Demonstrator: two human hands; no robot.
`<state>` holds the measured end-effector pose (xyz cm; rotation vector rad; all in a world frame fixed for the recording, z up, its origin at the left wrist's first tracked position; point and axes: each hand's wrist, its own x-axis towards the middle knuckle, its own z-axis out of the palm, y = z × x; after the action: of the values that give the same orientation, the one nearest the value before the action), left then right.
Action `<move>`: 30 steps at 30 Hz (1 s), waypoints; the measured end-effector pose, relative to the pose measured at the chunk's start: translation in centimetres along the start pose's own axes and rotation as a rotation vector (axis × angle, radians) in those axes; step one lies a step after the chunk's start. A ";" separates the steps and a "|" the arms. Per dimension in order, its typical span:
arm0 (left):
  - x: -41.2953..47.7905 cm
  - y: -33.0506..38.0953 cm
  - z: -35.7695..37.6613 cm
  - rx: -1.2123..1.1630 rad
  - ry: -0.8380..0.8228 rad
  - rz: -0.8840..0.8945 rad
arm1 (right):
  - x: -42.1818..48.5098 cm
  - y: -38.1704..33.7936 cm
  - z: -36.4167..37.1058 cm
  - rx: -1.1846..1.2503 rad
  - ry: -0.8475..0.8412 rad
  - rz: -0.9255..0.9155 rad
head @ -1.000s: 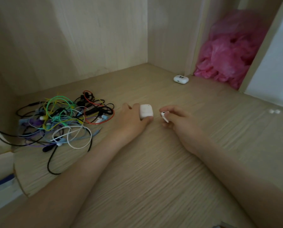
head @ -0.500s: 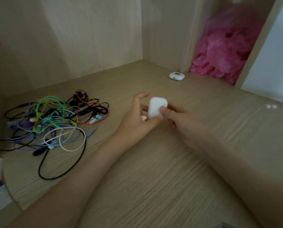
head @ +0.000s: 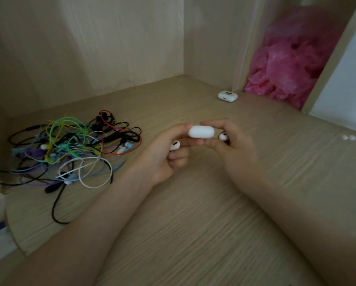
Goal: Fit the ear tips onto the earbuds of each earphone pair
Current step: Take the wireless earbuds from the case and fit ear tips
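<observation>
No legible text, brand, number or sign in view.

Small white rounded plastic case, lying at the far side of the pale wood-grain table near the wall corner, has a dark marking on its top face. It is too small and blurred to read, and I cannot tell whether it is lettering or a picture.

White oval plastic case, held up mid-view, shows only a plain surface to the camera.

The left hand and right hand cover the ends of the white case and hide the stems of the left earbud and right earbud. Far right: white pieces, too small to identify. The cable tangle is cut by the left edge.
</observation>
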<state>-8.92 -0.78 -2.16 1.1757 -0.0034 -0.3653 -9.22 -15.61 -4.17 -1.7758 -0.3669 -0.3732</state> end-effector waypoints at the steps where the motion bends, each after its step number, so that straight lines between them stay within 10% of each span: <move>1: 0.1 -0.1 -0.1 -0.028 -0.012 0.012 | 0.0 0.0 0.1 0.009 0.012 0.008; 11: 0.4 -1.6 -0.2 0.631 0.139 0.320 | 0.5 -0.2 -0.5 0.361 -0.054 0.424; 18: 0.5 -1.8 -0.4 0.764 0.168 0.340 | 0.0 0.3 -0.4 0.191 -0.168 0.285; 30: 0.1 -0.6 -0.1 0.354 0.128 0.126 | 0.0 0.0 -0.7 0.057 -0.004 0.120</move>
<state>-8.97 -0.94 -2.80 1.5398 -0.0313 -0.1810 -9.24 -16.27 -4.00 -1.7336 -0.2694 -0.2715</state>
